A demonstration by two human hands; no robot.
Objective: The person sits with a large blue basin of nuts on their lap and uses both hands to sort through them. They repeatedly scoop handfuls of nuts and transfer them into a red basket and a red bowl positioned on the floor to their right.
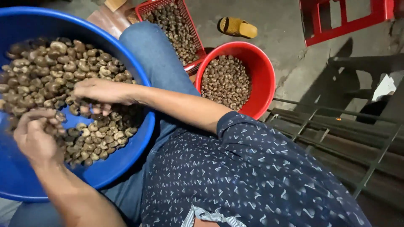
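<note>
A big blue bowl [139, 126] fills the left side of the frame. It sits on the person's lap and is full of brown nuts [46, 67].

The left hand [35, 136] is at the lower left, over the near part of the bowl. Its fingers are curled in around a few nuts, so it is closed on them. The right hand [101, 94] is in the middle of the bowl, a little higher in the frame. It lies palm down on the pile with its fingers bent into the nuts. I cannot tell if it is holding any. The two hands are near each other but do not touch.

The right arm reaches across the frame from the lower right, where a dark blue shirt [252, 176] with small white marks shows. A leg in jeans [155, 54] runs up past the bowl.

On the floor, upper middle, is a red bucket [265, 71] with more nuts in it. Just beside it, at the top, is a red basket [189, 21] with darker nuts. A yellow shoe [237, 27] lies near the top. A red stool [345, 19] is in the upper right corner.
</note>
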